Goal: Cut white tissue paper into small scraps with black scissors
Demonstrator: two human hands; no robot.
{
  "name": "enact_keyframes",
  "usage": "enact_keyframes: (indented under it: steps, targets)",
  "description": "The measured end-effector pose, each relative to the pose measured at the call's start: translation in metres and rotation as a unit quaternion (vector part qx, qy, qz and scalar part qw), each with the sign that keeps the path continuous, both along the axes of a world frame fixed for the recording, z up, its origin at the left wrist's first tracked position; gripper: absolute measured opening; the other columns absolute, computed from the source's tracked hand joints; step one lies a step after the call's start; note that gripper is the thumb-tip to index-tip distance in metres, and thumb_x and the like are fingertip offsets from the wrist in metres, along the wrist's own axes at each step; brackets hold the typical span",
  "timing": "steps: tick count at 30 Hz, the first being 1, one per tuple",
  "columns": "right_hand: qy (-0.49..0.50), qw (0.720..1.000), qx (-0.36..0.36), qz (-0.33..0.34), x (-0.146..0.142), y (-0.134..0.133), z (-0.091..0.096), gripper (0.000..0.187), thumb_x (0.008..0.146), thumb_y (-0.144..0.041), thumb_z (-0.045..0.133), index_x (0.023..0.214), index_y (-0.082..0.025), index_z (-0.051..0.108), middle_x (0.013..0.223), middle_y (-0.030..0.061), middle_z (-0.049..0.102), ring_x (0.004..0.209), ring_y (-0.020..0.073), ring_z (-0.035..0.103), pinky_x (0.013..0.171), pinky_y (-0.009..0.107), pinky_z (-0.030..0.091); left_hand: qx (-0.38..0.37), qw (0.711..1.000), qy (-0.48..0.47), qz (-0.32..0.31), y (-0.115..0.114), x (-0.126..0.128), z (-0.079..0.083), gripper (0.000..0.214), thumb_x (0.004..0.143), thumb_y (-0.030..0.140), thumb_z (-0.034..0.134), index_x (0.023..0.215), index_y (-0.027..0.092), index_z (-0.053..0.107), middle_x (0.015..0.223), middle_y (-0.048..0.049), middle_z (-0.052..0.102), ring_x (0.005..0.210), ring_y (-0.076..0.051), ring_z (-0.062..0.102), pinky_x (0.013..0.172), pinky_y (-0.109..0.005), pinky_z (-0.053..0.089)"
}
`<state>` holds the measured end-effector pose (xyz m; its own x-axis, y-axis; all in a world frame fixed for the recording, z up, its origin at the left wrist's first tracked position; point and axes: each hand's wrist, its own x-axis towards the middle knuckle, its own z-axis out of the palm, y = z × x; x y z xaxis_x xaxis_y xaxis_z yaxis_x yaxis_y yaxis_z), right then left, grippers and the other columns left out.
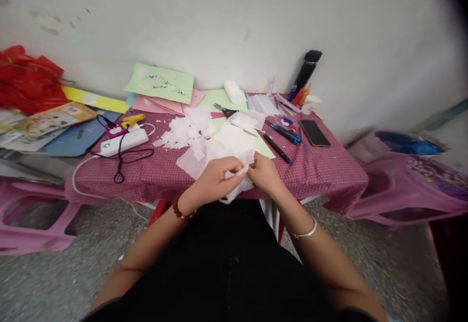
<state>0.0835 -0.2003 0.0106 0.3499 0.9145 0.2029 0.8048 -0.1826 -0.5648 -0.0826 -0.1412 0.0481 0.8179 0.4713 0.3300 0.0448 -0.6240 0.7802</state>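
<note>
A thin white sheet of tissue paper [234, 193] is pinched between my two hands at the front edge of the table. My left hand [221, 178] grips it with thumb and forefinger. Close beside it, my right hand [265, 173] is closed on the same paper, its fingertips partly hidden. More white tissue paper [234, 139] lies crumpled just beyond my hands, over a light green sheet [268, 149]. To the left is a heap of torn white paper pieces [186, 129]. Black-handled scissors [225, 111] rest behind the tissue.
A black pen [277, 148], a blue-handled tool [287, 133] and a phone [314, 133] lie to the right. On the left are a white power strip [124, 142] and a black cable [119, 163]. A green card with flowers [161, 83] leans at the wall. Pink stools [395, 190] flank the table.
</note>
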Motion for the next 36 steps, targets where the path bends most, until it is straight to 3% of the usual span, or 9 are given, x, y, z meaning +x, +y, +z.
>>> enact_keyframes:
  steps: [2, 4, 6, 9, 15, 22, 25, 28, 36]
  targets:
    - [-0.015, 1.000, 0.005, -0.019, 0.000, -0.001, -0.003, 0.019, 0.081, -0.020, 0.047, 0.083, -0.019, 0.067, 0.081, 0.0090, 0.074, 0.070, 0.0233, 0.065, 0.059, 0.028, 0.042, 0.032, 0.999, 0.015, 0.027, -0.004, -0.002, -0.005, 0.016, 0.084, 0.021, 0.052, 0.069, 0.017, 0.053, 0.079, -0.0033, 0.066, 0.073, -0.015, 0.058, 0.072, -0.028, 0.046]
    - [-0.040, 0.999, 0.003, -0.034, 0.002, -0.004, -0.004, 0.025, 0.083, -0.017, 0.042, 0.081, -0.018, 0.067, 0.080, 0.0100, 0.075, 0.069, 0.0238, 0.065, 0.059, 0.029, 0.040, 0.078, 0.990, 0.055, 0.104, -0.008, -0.001, -0.010, 0.006, 0.081, 0.023, 0.055, 0.077, 0.018, 0.055, 0.082, -0.0042, 0.067, 0.076, -0.017, 0.061, 0.075, -0.031, 0.047]
    - [-0.067, 0.997, -0.009, -0.041, 0.002, -0.006, -0.003, 0.028, 0.083, -0.017, 0.041, 0.081, -0.017, 0.069, 0.078, 0.0122, 0.075, 0.067, 0.0250, 0.065, 0.058, 0.030, 0.039, 0.142, 0.970, 0.106, 0.167, -0.013, 0.001, -0.012, 0.023, 0.079, 0.028, 0.059, 0.099, 0.017, 0.058, 0.096, -0.0080, 0.068, 0.087, -0.023, 0.062, 0.081, -0.036, 0.048]
    - [-0.100, 0.994, -0.038, -0.037, 0.000, -0.006, -0.002, 0.027, 0.083, -0.018, 0.044, 0.082, -0.016, 0.071, 0.075, 0.0150, 0.075, 0.065, 0.0258, 0.065, 0.057, 0.031, 0.037, 0.226, 0.947, 0.157, 0.166, -0.022, 0.010, -0.011, 0.048, 0.080, 0.032, 0.060, 0.123, 0.015, 0.049, 0.113, -0.0124, 0.064, 0.102, -0.028, 0.060, 0.089, -0.041, 0.047]
    - [-0.116, 0.989, -0.091, -0.015, -0.002, -0.005, -0.002, 0.033, 0.088, -0.021, 0.042, 0.083, -0.013, 0.073, 0.080, 0.0181, 0.077, 0.066, 0.0248, 0.068, 0.058, 0.031, 0.038, 0.319, 0.912, 0.200, 0.160, -0.021, 0.028, -0.021, 0.046, 0.081, 0.013, 0.050, 0.127, 0.015, 0.044, 0.118, -0.0117, 0.059, 0.103, -0.027, 0.056, 0.084, -0.039, 0.047]
    - [-0.097, 0.989, -0.108, 0.015, -0.003, -0.010, 0.004, 0.041, 0.095, -0.027, 0.034, 0.093, -0.011, 0.072, 0.095, 0.0202, 0.076, 0.084, 0.0286, 0.070, 0.067, 0.031, 0.040, 0.283, 0.922, 0.186, 0.186, -0.008, 0.034, -0.036, 0.011, 0.087, 0.013, 0.048, 0.095, 0.018, 0.053, 0.095, -0.0078, 0.062, 0.092, -0.024, 0.058, 0.078, -0.035, 0.048]
    - [-0.083, 0.991, -0.104, 0.010, -0.001, -0.012, 0.003, 0.040, 0.094, -0.026, 0.034, 0.093, -0.011, 0.071, 0.094, 0.0205, 0.076, 0.083, 0.0285, 0.069, 0.068, 0.031, 0.040, 0.272, 0.929, 0.179, 0.179, -0.007, 0.031, -0.035, 0.010, 0.087, 0.012, 0.048, 0.091, 0.019, 0.052, 0.094, -0.0072, 0.063, 0.091, -0.023, 0.058, 0.077, -0.034, 0.048]
    - [-0.057, 0.994, -0.093, 0.008, 0.002, -0.011, -0.001, 0.036, 0.091, -0.023, 0.036, 0.082, -0.013, 0.069, 0.086, 0.0186, 0.075, 0.075, 0.0263, 0.066, 0.064, 0.031, 0.039, 0.270, 0.929, 0.179, 0.181, -0.007, 0.028, -0.036, 0.009, 0.086, 0.011, 0.049, 0.090, 0.019, 0.052, 0.093, -0.0073, 0.063, 0.090, -0.023, 0.058, 0.075, -0.034, 0.048]
    - [0.061, 0.997, -0.035, 0.035, 0.010, -0.011, -0.009, 0.033, 0.089, -0.029, 0.033, 0.068, -0.018, 0.057, 0.070, 0.0072, 0.068, 0.063, 0.0190, 0.056, 0.055, 0.026, 0.037, 0.262, 0.928, 0.175, 0.200, -0.001, 0.029, -0.044, 0.012, 0.083, 0.009, 0.049, 0.090, 0.018, 0.054, 0.091, -0.0077, 0.063, 0.088, -0.023, 0.059, 0.075, -0.033, 0.048]
